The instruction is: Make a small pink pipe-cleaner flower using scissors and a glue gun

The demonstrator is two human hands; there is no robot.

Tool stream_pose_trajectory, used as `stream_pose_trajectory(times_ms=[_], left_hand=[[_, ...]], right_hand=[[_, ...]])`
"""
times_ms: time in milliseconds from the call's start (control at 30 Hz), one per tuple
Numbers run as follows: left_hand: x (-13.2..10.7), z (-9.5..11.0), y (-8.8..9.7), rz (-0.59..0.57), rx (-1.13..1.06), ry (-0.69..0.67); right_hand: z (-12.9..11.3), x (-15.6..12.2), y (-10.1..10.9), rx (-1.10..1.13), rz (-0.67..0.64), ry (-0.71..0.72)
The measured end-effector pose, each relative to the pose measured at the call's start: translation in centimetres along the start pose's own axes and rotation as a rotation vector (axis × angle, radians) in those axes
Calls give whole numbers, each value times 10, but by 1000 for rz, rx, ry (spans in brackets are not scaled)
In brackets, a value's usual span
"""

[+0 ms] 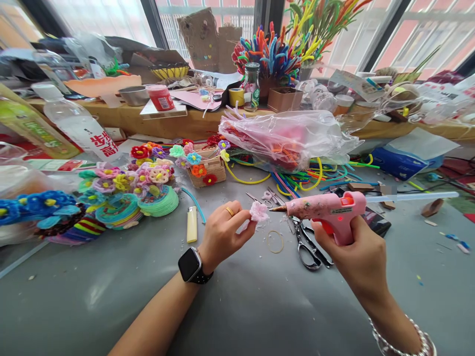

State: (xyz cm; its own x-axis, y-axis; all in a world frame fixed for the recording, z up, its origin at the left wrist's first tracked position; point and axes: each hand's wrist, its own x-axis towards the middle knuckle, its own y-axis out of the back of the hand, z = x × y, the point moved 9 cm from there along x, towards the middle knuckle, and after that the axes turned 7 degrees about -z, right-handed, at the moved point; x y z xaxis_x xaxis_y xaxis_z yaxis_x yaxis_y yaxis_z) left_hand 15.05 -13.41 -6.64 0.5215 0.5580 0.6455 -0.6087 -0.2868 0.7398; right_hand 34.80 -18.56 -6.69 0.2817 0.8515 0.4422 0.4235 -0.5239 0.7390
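Between the thumb and fingers of my left hand (226, 230) is a small pale pink pipe-cleaner flower (259, 211), held above the grey table. My right hand (356, 252) is wrapped round the handle of a pink hot glue gun (315, 206), with a red light lit on its side. The gun's metal nozzle points left and ends close beside the flower; whether they touch I cannot tell. A long clear glue stick (419, 197) juts from the gun's back. Below the gun lie black-handled scissors (309, 249) and a thin rubber band (275, 242).
A cream lighter (192, 224) lies left of my left hand. Colourful pipe-cleaner flowers (111, 180) and coiled bases crowd the left side. Behind stand a small flower-decked basket (208, 168), a plastic bag of pipe cleaners (285, 138) and a water bottle (79, 121).
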Motion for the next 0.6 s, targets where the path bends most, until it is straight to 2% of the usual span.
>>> stream_pose_trajectory(times_ms=[267, 600], left_hand=[[1, 4, 4, 38, 4, -24], [0, 6, 5, 42, 46, -39]], right_hand=[[3, 0, -15, 65, -98, 31], [5, -1, -18, 85, -116, 15]])
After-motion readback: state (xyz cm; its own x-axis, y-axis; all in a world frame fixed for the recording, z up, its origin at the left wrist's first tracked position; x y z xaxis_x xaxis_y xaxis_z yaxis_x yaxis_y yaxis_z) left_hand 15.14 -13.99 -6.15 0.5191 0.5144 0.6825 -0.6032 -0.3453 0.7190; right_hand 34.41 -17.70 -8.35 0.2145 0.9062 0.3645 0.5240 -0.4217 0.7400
